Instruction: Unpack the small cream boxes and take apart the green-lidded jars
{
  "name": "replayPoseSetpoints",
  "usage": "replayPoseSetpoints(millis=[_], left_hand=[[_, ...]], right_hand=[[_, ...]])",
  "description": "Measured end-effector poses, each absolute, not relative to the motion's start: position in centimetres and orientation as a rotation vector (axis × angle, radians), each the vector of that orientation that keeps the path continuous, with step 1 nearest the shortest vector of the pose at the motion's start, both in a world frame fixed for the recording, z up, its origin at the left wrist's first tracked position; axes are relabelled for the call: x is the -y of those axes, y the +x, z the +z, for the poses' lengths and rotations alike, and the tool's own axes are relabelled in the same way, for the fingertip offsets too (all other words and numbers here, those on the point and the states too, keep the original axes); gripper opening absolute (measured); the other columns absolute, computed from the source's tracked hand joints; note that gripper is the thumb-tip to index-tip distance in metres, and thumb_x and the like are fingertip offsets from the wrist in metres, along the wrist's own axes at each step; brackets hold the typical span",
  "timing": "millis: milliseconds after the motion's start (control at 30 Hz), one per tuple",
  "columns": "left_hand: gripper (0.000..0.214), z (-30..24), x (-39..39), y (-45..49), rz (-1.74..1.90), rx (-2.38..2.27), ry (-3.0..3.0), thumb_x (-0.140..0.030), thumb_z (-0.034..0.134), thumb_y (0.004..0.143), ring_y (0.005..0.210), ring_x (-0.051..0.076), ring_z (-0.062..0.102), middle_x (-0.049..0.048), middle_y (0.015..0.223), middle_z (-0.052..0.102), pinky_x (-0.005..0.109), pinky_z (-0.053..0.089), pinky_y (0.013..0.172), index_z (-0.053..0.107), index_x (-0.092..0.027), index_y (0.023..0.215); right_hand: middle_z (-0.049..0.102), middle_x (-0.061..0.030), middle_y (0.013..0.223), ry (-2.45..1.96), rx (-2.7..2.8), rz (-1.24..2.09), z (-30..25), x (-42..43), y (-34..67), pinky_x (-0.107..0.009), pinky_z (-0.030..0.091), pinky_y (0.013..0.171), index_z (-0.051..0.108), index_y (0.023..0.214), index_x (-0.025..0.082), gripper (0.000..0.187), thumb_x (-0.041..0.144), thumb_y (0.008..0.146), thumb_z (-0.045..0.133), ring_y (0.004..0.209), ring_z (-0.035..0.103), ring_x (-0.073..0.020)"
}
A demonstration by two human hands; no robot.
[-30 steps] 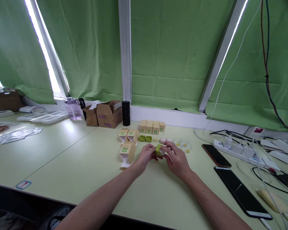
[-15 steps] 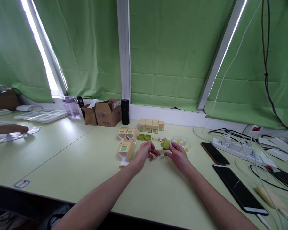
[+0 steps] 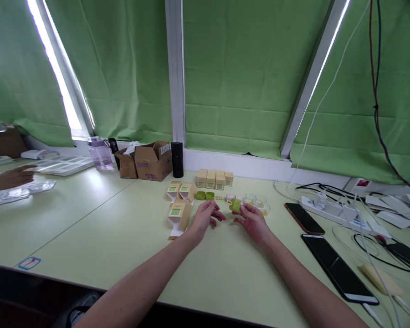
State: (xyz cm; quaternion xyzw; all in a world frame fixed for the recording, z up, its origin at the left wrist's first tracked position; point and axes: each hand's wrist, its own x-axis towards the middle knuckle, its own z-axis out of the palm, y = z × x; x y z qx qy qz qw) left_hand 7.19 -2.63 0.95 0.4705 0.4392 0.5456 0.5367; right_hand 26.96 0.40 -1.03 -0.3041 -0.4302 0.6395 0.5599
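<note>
Between thumb and fingers my right hand (image 3: 254, 222) grips a small green case with a pale ring loop (image 3: 235, 205), raised over the table. My left hand (image 3: 207, 216) is to its left, fingers apart and holding nothing. Beyond that hand are two open green trays or case halves (image 3: 205, 195) and tiny yellowish pieces (image 3: 218, 197). Clear round plastic holders with yellow centres (image 3: 259, 202) lie behind my right hand. Left of my hands are several small cardboard boxes with flaps open (image 3: 179, 214), and several closed ones (image 3: 210, 179) stand in a row farther back.
Two phones (image 3: 338, 266) and a white power strip (image 3: 331, 212) with cables lie on the right. Along the back stand a black cylinder (image 3: 177, 159), a brown carton (image 3: 152, 163) and a purple bottle (image 3: 100, 152). Another person's hand (image 3: 15, 177) is at far left, near plastic bags (image 3: 10, 197).
The other person's hand at far left has lifted off the plastic bags toward the white tray. My hands have hardly moved; the green case stays in my right hand.
</note>
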Motion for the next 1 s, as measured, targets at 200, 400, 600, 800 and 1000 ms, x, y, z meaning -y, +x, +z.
replayPoseSetpoints(millis=[200, 400, 600, 800, 1000], left_hand=[[0.036, 1.2, 2.6, 7.4, 1.396, -1.196, 1.254, -0.054, 0.066, 0.086, 0.066, 0.016, 0.063, 0.0075, 0.081, 0.076, 0.023, 0.041, 0.052, 0.053, -0.021, 0.092], [0.028, 1.0, 3.2, 7.6, 1.444, -1.347, 1.615, -0.040, 0.062, 0.092, 0.094, 0.022, 0.068, 0.0079, 0.098, 0.073, 0.029, 0.048, 0.066, 0.059, -0.021, 0.113], [0.032, 1.3, 4.0, 7.8, 1.428, -1.382, 1.868, -0.035, 0.061, 0.094, 0.102, 0.022, 0.064, 0.0091, 0.118, 0.070, 0.032, 0.052, 0.073, 0.059, -0.022, 0.124], [0.036, 1.2, 4.5, 8.1, 1.351, -1.234, 1.904, -0.034, 0.058, 0.097, 0.095, 0.019, 0.066, 0.0093, 0.131, 0.066, 0.031, 0.056, 0.073, 0.058, -0.024, 0.132], [0.035, 0.7, 4.3, 8.1, 1.357, -1.135, 1.842, -0.036, 0.059, 0.097, 0.100, 0.021, 0.067, 0.0117, 0.129, 0.068, 0.034, 0.061, 0.077, 0.063, -0.023, 0.130]], right_hand=[[0.074, -0.0075, 0.096, -0.835, 1.197, 1.268, -1.2, -0.2, 26.5, -0.031, 0.058, 0.063, 0.074, 0.094, 0.017, 0.051, 0.052, 0.061, 0.094, 0.081, 0.067, -0.0206], [0.071, -0.0071, 0.098, -0.959, 1.460, 0.890, -1.7, -0.1, 26.2, -0.032, 0.057, 0.063, 0.068, 0.096, 0.020, 0.044, 0.052, 0.071, 0.085, 0.082, 0.066, -0.0210], [0.064, -0.0096, 0.115, -0.917, 1.756, 0.427, -1.2, 0.9, 26.3, -0.034, 0.060, 0.069, 0.065, 0.107, 0.023, 0.026, 0.039, 0.088, 0.070, 0.093, 0.067, -0.0223], [0.063, -0.0127, 0.125, -0.869, 1.945, 0.054, -1.1, 1.4, 26.5, -0.040, 0.062, 0.076, 0.060, 0.119, 0.025, 0.023, 0.031, 0.097, 0.060, 0.106, 0.067, -0.0268], [0.064, -0.0130, 0.124, -0.836, 2.012, -0.113, -0.6, 1.7, 26.4, -0.043, 0.063, 0.083, 0.058, 0.123, 0.024, 0.025, 0.027, 0.099, 0.055, 0.107, 0.069, -0.0275]])
